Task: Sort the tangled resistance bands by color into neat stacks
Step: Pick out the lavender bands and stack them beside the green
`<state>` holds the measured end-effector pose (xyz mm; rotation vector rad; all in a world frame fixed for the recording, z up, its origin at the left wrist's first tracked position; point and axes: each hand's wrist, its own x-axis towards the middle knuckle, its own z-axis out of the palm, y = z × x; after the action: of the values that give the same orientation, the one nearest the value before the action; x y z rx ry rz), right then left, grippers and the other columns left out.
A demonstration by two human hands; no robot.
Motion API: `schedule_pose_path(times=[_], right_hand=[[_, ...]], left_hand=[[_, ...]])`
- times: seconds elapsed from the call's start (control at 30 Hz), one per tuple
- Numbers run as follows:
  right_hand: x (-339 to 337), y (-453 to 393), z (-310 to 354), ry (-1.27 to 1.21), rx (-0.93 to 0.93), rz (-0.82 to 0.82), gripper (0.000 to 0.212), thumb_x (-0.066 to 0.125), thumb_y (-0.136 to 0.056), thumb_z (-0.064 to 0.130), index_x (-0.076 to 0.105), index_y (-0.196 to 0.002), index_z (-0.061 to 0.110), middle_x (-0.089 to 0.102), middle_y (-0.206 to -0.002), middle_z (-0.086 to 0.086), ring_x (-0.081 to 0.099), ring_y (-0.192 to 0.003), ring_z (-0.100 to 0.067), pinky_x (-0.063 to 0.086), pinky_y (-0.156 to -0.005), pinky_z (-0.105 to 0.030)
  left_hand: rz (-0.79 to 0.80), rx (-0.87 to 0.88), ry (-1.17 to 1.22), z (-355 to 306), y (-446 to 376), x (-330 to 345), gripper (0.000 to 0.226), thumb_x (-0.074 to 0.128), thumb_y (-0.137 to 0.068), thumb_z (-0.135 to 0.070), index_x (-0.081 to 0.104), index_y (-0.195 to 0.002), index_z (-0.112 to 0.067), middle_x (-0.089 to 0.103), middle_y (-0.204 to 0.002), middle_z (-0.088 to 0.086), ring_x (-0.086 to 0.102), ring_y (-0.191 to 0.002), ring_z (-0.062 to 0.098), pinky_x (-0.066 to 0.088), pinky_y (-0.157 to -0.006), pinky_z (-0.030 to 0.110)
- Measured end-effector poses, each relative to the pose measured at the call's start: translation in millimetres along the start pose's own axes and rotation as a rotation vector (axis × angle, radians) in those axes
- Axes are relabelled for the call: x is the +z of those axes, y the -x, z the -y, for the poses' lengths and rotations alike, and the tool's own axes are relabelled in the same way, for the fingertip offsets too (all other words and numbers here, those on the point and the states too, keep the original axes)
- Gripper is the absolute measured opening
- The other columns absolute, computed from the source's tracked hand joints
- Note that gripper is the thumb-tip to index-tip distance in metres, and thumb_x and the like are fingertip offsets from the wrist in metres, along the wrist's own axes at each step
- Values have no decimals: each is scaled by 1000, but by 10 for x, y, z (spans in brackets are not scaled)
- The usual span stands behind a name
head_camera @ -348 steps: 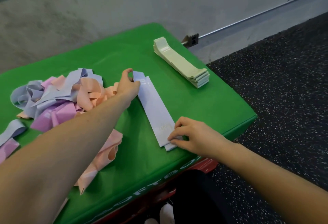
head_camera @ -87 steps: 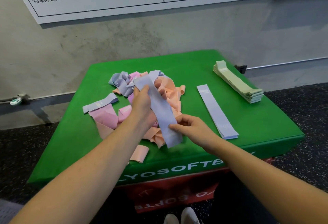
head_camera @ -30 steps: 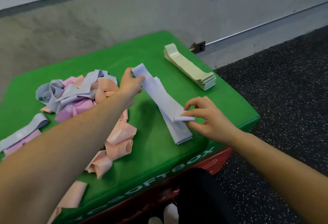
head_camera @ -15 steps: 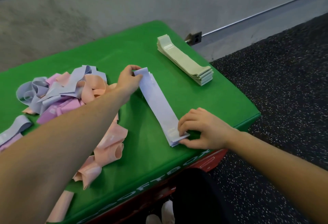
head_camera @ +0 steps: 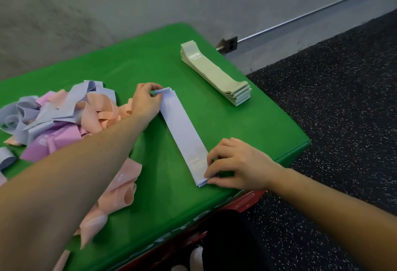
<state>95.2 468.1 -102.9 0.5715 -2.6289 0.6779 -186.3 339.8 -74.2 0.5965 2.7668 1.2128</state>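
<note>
A small stack of flat lavender bands (head_camera: 182, 133) lies diagonally on the green soft box (head_camera: 247, 124). My left hand (head_camera: 146, 103) pinches the stack's far end with thumb and fingers. My right hand (head_camera: 236, 163) has curled fingertips on the near end, thumb at the stack's lower edge. A neat stack of pale green bands (head_camera: 214, 75) sits at the back right. To the left lies a tangled heap of lavender, peach and pink bands (head_camera: 64, 118).
Loose peach bands (head_camera: 120, 187) trail toward the box's front edge under my left forearm. A lavender band end (head_camera: 6, 159) lies at the far left. Speckled black floor (head_camera: 343, 120) drops off to the right; a grey wall (head_camera: 107, 8) stands behind.
The lavender band held above the stack a second ago now lies flat on it. Both hands have settled onto the stack's two ends.
</note>
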Motion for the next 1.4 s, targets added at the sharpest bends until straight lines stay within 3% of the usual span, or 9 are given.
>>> schedule_pose_path(times=[0.13, 0.27, 0.37, 0.63, 0.77, 0.9, 1.03, 1.1, 1.4], right_hand=[[11, 15, 2, 8, -5, -7, 12, 70, -92, 36, 77, -99, 28, 66, -98, 7, 57, -87, -14, 43, -72, -31], [20, 16, -7, 19, -5, 5, 13, 69, -93, 35, 76, -102, 29, 65, -98, 6, 58, -86, -15, 43, -70, -32], [30, 16, -14, 24, 3, 8, 12, 69, -93, 36, 76, -100, 29, 64, -99, 6, 57, -86, -14, 42, -72, -31], [25, 10, -13, 45, 1, 34, 15, 71, -90, 42, 75, -97, 29, 63, -100, 7, 53, -86, -10, 37, -74, -24], [18, -3, -3, 39, 18, 40, 15, 72, -89, 43, 74, -97, 30, 61, -101, 7, 54, -87, -10, 40, -75, -26], [-21, -20, 29, -7, 55, 54, 20, 71, -87, 46, 74, -99, 29, 60, -102, 7, 56, -90, -10, 41, -79, -26], [-65, -38, 64, -170, 166, 47, 25, 67, -85, 41, 74, -101, 23, 61, -102, 8, 60, -92, -9, 46, -83, -27], [-78, -52, 80, -283, 279, 13, 25, 65, -88, 41, 72, -104, 23, 60, -101, 10, 60, -87, -10, 50, -80, -28], [-11, -279, 476, -448, 524, -243, 18, 64, -96, 12, 67, -96, 30, 60, -83, 12, 48, -63, -15, 41, -61, -22]], left_hand=[[44, -20, 30, -29, -18, 39, 20, 55, -97, -13, 63, -112, -22, 59, -93, -4, 49, -68, 10, 40, -59, 25], [140, 14, -19, -26, -88, 35, 38, 52, -97, -9, 56, -134, -19, 59, -128, -1, 56, -94, 14, 43, -80, 27], [188, 60, -154, -52, -97, 35, 42, 46, -99, -10, 57, -138, -19, 59, -137, 5, 61, -79, 25, 50, -68, 34], [229, 79, -218, -88, -93, 50, 44, 43, -101, -8, 53, -142, -18, 53, -144, 5, 43, -49, 10, 37, -45, 21], [209, 103, -224, -151, -46, -13, 44, 50, -99, -13, 51, -142, -17, 37, -152, 6, 57, -92, 15, 53, -80, 31], [225, 138, -237, -219, 69, -144, 41, 53, -100, -16, 52, -140, -16, 35, -152, 4, 50, -92, 2, 40, -76, 14], [203, 167, -257, -276, 276, -407, 37, 55, -101, -16, 55, -138, -16, 33, -154, 4, 41, -123, 11, 38, -73, 2], [205, 182, -259, -268, 405, -562, 33, 55, -101, -19, 57, -135, -18, 34, -154, 3, 40, -117, 9, 37, -68, 8], [166, 369, -309, 265, 1192, -1284, 20, 57, -98, -21, 65, -113, -30, 56, -132, -7, 47, -125, 11, 36, -113, 41]])
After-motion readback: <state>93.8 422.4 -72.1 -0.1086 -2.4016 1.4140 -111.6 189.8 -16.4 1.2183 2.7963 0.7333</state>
